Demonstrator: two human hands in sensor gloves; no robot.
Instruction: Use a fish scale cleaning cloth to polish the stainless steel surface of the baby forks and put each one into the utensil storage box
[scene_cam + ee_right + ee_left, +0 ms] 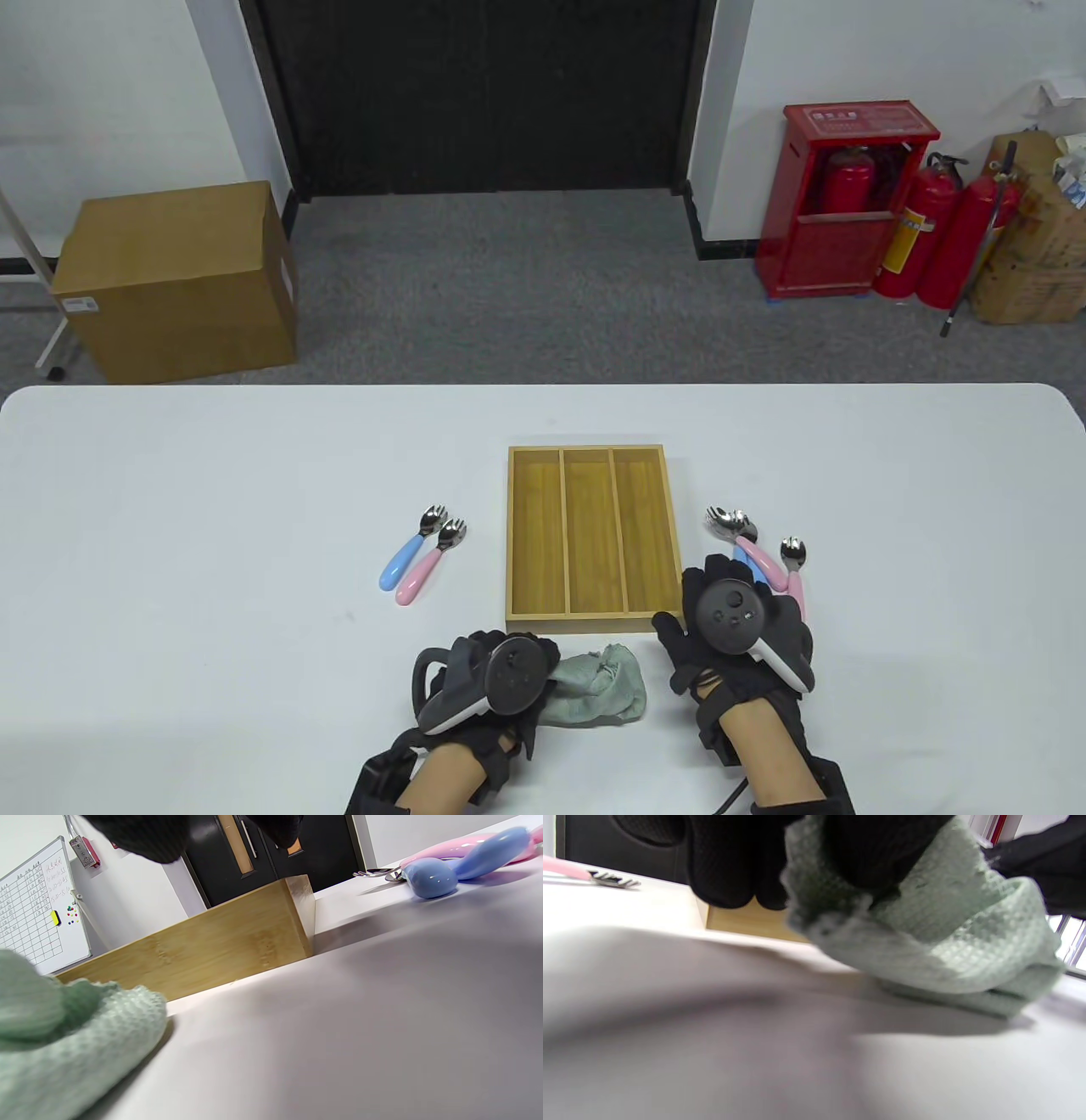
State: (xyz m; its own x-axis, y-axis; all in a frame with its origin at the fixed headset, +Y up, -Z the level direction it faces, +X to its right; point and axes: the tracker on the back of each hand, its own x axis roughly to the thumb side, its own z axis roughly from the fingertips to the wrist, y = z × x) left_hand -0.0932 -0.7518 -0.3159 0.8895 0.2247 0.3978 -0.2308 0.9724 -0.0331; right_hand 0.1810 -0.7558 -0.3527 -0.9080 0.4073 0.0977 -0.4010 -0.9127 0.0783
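Cloth [594, 686] grasped in left grip [492, 679] before box [591, 624] — right grip [738, 624] released, covering fork handles [768, 570]

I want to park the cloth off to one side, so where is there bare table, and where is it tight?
Bare table runs left of the two forks, and behind the storage box. The far right is free too. It is tight right of the box: forks cluster there by the right hand. The left hand grips the cloth.

Crumpled green cloth [594, 688] lies before the empty three-slot wooden box [592, 626], pastel-handled forks [422, 556] flanking.
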